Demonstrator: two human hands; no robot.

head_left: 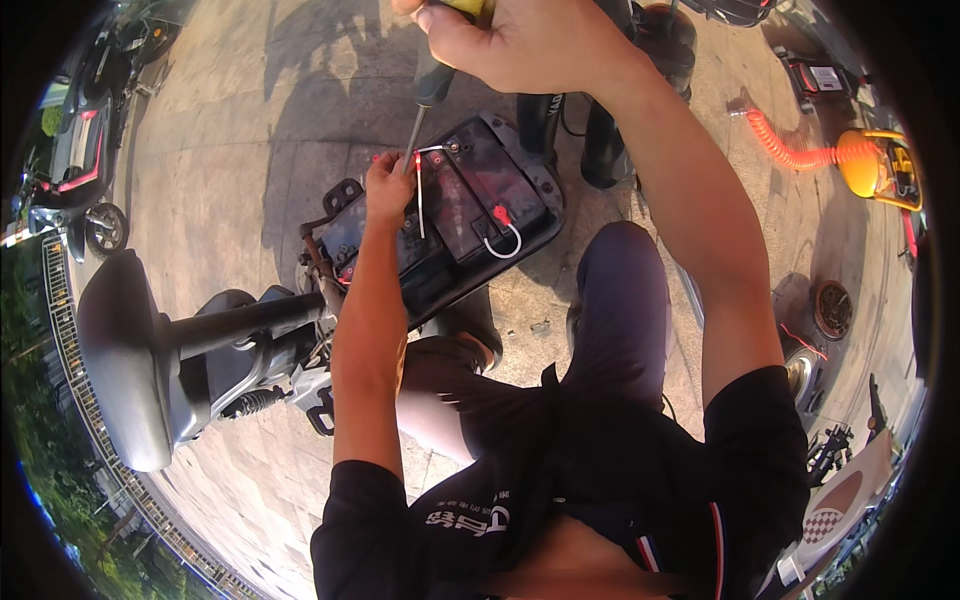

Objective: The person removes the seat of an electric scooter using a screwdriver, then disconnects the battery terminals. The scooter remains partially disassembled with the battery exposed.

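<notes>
My right hand (pixel 520 40) grips a screwdriver (pixel 430 85) with a dark and yellow handle near the top of the view. Its shaft points down at a battery terminal. My left hand (pixel 388 190) rests on the black battery pack (pixel 470 210) in the open compartment of an electric scooter, fingers pinching a red-capped terminal with a white wire (pixel 420 195). A second white wire loop (pixel 503 243) with a red cap lies on the batteries' right side.
The scooter's black seat (pixel 125 355) is swung up at the left. An orange coiled hose (pixel 800 150) and a yellow device (pixel 880 165) lie on the paved ground at the right. Other scooters (pixel 85 160) stand at the far left.
</notes>
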